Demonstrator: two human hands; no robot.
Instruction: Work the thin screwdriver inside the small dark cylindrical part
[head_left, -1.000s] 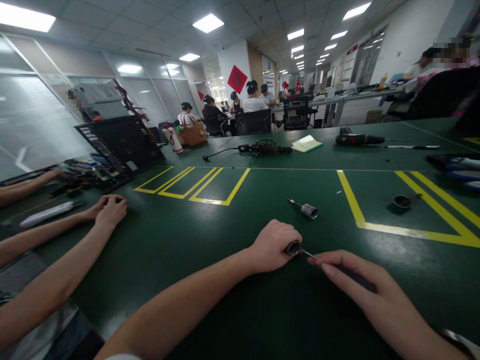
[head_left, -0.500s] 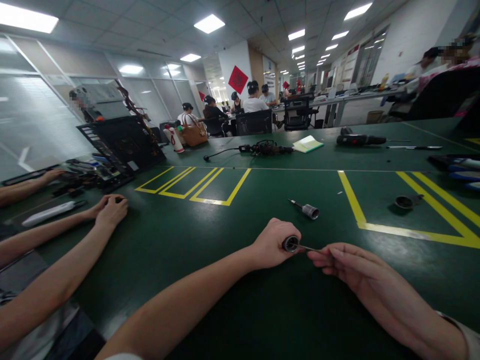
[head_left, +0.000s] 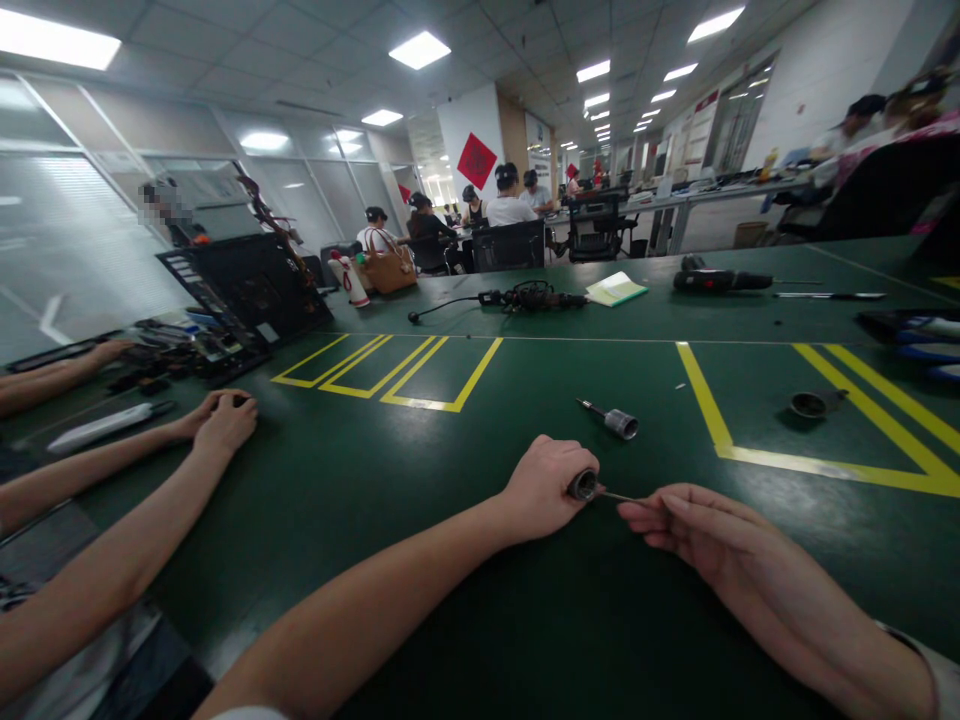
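Note:
My left hand [head_left: 544,487] is closed in a fist around a small dark cylindrical part [head_left: 582,485] whose round end sticks out toward the right. A thin metal pin [head_left: 616,496] runs from that end to my right hand [head_left: 694,528], whose fingertips pinch it just above the green mat. A similar grey cylinder with a pin [head_left: 616,421] lies loose on the mat a little beyond my hands.
A round dark part [head_left: 808,404] lies inside yellow tape lines at right. Another person's arms and hands [head_left: 217,420] rest at left near a white tool [head_left: 105,425] and an open black computer case [head_left: 240,295]. Cables, a notepad [head_left: 613,288] and an electric screwdriver [head_left: 716,280] lie farther back.
My right hand has turned and drawn its fingers together onto the pin, lifting slightly. My left hand has stayed in place holding the cylinder.

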